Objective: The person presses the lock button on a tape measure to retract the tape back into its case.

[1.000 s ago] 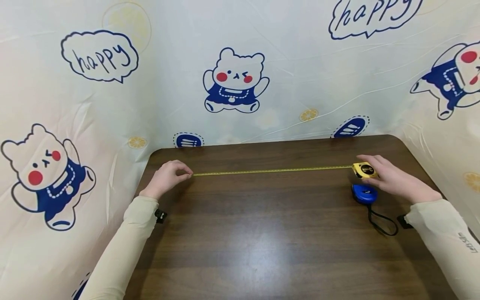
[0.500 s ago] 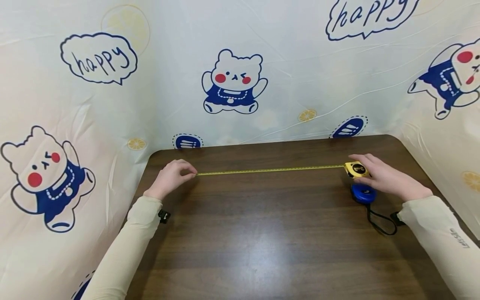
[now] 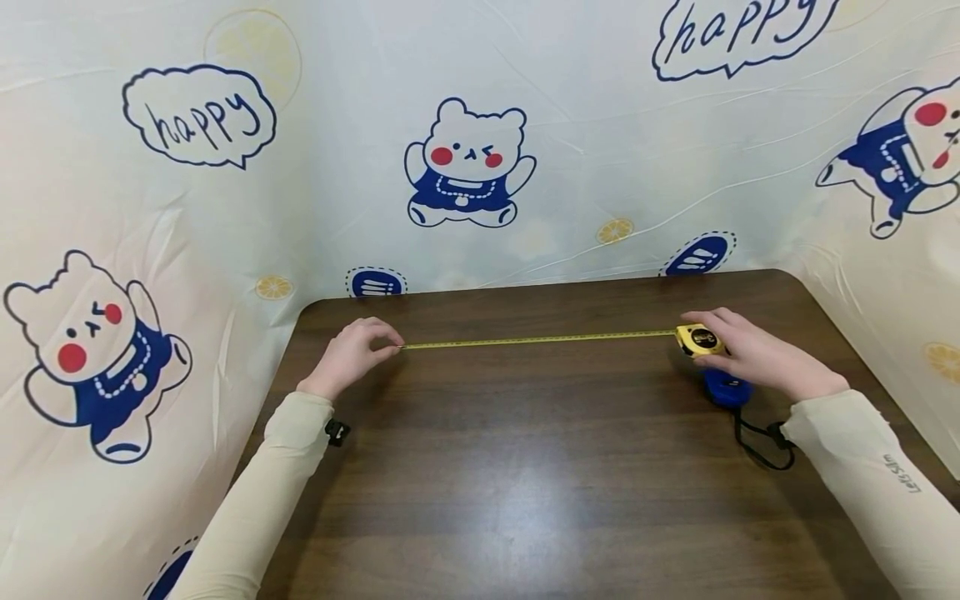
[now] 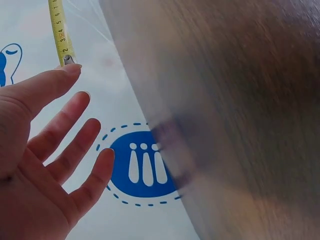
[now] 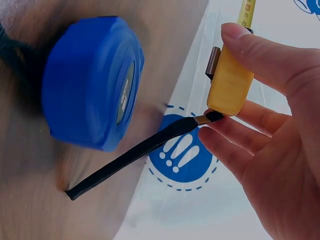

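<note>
A yellow tape measure with a black round label is gripped in my right hand, between thumb and fingers. Its yellow blade stretches nearly straight across the far part of the table to my left hand. There my thumb and a finger pinch the metal hook at the blade's end; the other fingers are spread loosely. In the right wrist view the yellow case shows a belt clip and a black strap hanging from it. Part of the case is hidden behind my thumb.
A blue tape measure with a black wrist strap lies on the table just below my right hand, partly covered by it. The brown wooden table meets a printed cloth at the back and sides.
Both hands have come closer together: the left moved right, the right moved left with the yellow tape measure. The visible blade is shorter. The right hand now overlaps the blue tape measure.
</note>
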`<move>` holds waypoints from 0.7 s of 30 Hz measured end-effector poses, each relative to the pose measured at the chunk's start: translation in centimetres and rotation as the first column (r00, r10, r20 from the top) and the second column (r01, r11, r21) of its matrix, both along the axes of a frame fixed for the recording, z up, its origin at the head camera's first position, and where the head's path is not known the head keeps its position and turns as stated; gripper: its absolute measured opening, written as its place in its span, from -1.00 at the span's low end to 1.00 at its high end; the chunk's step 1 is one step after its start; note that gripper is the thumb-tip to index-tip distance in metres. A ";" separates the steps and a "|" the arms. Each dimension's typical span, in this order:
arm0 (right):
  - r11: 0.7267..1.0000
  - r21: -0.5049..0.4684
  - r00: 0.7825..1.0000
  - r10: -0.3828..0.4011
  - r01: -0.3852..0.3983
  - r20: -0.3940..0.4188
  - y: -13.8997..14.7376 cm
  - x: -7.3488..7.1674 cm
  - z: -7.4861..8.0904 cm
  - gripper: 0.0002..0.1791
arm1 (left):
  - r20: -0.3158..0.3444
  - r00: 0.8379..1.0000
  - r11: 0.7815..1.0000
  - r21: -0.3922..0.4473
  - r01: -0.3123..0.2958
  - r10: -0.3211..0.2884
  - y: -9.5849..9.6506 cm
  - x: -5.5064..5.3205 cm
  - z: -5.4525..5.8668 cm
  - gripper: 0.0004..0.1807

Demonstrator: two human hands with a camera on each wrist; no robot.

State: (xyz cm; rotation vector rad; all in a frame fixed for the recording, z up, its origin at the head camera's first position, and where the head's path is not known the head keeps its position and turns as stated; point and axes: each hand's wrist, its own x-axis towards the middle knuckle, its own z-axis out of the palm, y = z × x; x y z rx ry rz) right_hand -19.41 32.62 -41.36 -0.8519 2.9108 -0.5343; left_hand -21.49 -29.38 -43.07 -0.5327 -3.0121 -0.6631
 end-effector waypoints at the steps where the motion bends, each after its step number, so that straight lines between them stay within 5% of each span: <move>1: 1.000 -0.001 1.000 0.001 -0.001 0.003 -0.1 0.0 0.0 -0.26 | 0.007 1.000 1.000 0.004 -0.002 0.002 0.1 0.0 0.1 -0.90; 21: 0.999 -0.013 0.999 0.033 -0.033 -0.013 -2.5 0.0 0.1 -0.30 | -0.003 0.998 0.994 0.085 0.064 -0.064 2.4 -0.4 -0.3 -0.90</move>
